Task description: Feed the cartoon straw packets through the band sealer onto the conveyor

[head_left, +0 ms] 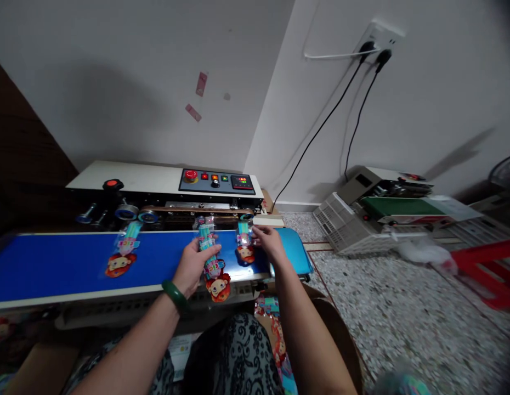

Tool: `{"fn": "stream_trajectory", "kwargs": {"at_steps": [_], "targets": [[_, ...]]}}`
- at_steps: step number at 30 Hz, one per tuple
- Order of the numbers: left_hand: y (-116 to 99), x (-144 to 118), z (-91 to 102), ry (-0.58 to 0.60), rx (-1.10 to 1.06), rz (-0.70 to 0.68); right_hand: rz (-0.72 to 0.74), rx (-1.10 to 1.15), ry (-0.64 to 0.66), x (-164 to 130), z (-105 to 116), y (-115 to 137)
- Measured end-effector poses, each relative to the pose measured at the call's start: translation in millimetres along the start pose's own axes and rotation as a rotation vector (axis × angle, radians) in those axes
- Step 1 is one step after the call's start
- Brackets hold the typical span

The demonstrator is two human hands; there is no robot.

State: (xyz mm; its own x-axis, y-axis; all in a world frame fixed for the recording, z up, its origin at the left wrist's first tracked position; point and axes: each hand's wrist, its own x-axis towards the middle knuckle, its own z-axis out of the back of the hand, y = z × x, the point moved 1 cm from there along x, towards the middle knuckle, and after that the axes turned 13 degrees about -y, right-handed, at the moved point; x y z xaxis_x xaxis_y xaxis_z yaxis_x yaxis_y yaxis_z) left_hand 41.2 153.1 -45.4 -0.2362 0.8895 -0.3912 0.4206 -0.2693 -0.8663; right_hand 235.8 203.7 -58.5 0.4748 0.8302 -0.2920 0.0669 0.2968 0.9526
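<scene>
Both forearms reach forward over the near edge of the blue conveyor belt [53, 263]. The left hand [193, 266], a green bangle [175, 295] at its wrist, has its fingers curled around a cartoon-printed packet [213, 269] that overhangs the belt's near edge. The right hand [269, 241] rests fingertips on a second packet [244, 246] near the belt's far right corner, apparently pinching its top. A third packet [122, 253] lies alone farther left, toward the sealing machine [156, 184].

**Dim room, bent edges**

The room is a bit dim. Soft light falls on the white wall [135, 82], with big gray shadows there. The edges look bent and blurry. The blue belt [53, 263] shines brightly. Corners go dark.
</scene>
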Motion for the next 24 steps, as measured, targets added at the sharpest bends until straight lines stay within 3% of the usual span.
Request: {"fn": "stream_trajectory", "kwargs": {"at_steps": [2, 5, 7, 10, 13, 17, 20, 24], "targets": [[0, 1, -0.3, 0.002, -0.018, -0.011, 0.137, -0.003, 0.058, -19, -8, 1], [1, 0, -2.2, 0.027, -0.052, -0.026, 0.277, -0.016, 0.379, -60, -23, -7], [1, -2, -4.2, 0.044, -0.060, -0.026, 0.320, -0.059, 0.465, -82, -34, -16], [-1, -6, -5.9, 0.077, -0.101, -0.026, 0.332, -0.069, 0.371, -94, -45, -28], [-6, -7, -3.5, 0.055, -0.192, -0.071, 0.246, 0.075, 0.246, -88, -41, -33], [-12, -3, 3.4, -0.051, -0.134, -0.170, 0.106, 0.249, 0.085, -60, -12, -27], [-12, -2, 5.5, -0.050, -0.063, -0.191, 0.014, 0.259, -0.013, -32, 11, -17], [-13, -4, 3.6, -0.005, 0.010, -0.226, -0.079, 0.076, 0.058, 0, 20, -5]]}}
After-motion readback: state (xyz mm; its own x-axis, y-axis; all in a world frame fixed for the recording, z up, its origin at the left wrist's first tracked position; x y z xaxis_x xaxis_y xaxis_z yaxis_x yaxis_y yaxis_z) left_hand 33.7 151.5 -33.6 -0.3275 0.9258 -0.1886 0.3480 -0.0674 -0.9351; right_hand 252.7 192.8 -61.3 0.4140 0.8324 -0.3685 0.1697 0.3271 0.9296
